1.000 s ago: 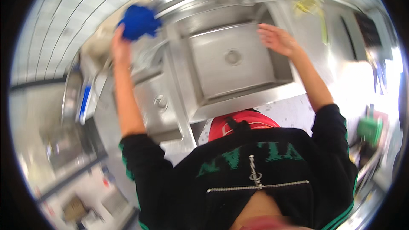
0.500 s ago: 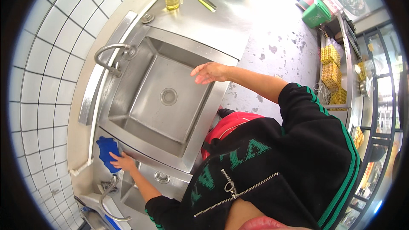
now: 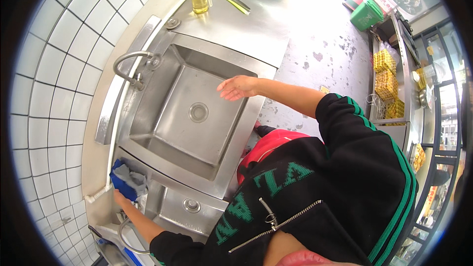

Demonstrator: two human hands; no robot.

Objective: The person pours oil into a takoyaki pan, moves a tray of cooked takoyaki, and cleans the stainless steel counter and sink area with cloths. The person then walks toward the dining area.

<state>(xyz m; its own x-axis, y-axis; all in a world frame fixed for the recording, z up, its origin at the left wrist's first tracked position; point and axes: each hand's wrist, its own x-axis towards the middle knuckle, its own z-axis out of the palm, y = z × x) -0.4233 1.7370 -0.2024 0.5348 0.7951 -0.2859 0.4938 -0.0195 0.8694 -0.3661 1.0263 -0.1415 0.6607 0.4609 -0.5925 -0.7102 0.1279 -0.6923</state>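
On the ledge left of the small sink (image 3: 170,199) lies a blue cloth (image 3: 120,180), with a crumpled greyish cloth (image 3: 133,176) against it. My left hand (image 3: 119,196) is at the blue cloth's lower edge; its fingers are mostly hidden, so whether it grips the cloth does not show. Over the right side of the large steel sink (image 3: 170,101) hovers my right hand (image 3: 237,87), open, with fingers stretched out and nothing in them. The sink's drain (image 3: 198,112) is in view below it.
A curved faucet (image 3: 129,66) stands at the large sink's left side, and a second one (image 3: 125,234) by the small sink. Beyond, an oil jug (image 3: 199,1) and a yellow-green brush (image 3: 230,2) rest on the steel counter. At right is a shelf with yellow baskets (image 3: 385,86).
My left hand has moved left and down, from above the blue cloth to its lower edge. The greyish cloth now shows beside the blue one. My right hand stays over the sink.
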